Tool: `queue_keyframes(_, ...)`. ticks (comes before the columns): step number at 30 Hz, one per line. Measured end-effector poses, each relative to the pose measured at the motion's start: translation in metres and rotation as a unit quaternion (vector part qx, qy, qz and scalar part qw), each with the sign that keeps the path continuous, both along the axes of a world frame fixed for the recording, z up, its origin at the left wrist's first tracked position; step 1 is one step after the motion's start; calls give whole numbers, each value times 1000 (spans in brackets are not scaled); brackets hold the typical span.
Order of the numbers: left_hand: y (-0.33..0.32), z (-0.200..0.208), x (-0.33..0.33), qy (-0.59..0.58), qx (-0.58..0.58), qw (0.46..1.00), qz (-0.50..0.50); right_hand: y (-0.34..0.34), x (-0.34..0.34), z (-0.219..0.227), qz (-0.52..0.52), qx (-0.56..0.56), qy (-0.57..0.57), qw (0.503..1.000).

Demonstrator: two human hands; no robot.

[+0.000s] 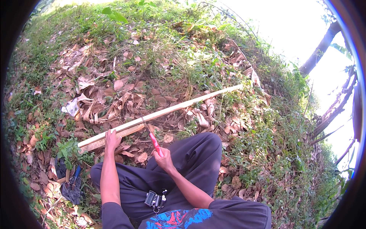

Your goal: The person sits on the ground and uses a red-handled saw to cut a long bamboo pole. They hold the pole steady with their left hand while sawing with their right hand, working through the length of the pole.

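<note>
A long pale wooden strip slants across the ground in front of my crossed legs, its far end up to the right. Beneath its left part lies a shorter, wider wooden board. My left hand is closed over the strip and board near their left end. In my right hand is the red handle of a handsaw, the fingers wrapped round it. Its thin blade points away from me and meets the strip just right of the board's end. How deep the blade sits cannot be made out.
Dry brown leaves and green weeds cover the ground. A dark plastic bag with tool handles, one blue, lies left of my knee. Pale crumpled litter lies beyond the strip. Branches stand at the right.
</note>
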State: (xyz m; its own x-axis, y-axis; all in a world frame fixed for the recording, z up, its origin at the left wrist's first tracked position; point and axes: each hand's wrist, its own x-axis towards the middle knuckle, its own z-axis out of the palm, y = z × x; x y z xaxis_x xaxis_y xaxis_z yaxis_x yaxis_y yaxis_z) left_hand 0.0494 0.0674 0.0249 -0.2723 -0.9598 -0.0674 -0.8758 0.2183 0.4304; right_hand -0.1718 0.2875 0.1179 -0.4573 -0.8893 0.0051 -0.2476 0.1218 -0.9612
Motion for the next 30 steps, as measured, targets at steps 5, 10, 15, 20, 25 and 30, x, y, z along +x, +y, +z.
queue_keyframes(5, -3, -7, 4, 4, 0, 1000, -2, 0, 0, -1, 5, -3, -7, 1000)
queue_keyframes(10, -2, -6, 2, 4, 0, 1000, -2, 1, 0, 1, 4, -1, -2, 1000)
queue_keyframes(15, -2, -4, 2, 8, 1, 1000, -3, 0, -1, -2, 8, 9, -8, 1000)
queue_keyframes(20, -2, -6, 3, 6, -3, 1000, -2, 0, 0, 0, 10, 12, -2, 1000)
queue_keyframes(25, -3, -7, 3, 5, -5, 1000, -5, 0, -1, 0, 9, 11, 10, 1000)
queue_keyframes(30, -2, -8, 3, 12, -15, 1000, -8, 1, 0, 2, 7, 4, 1, 1000)
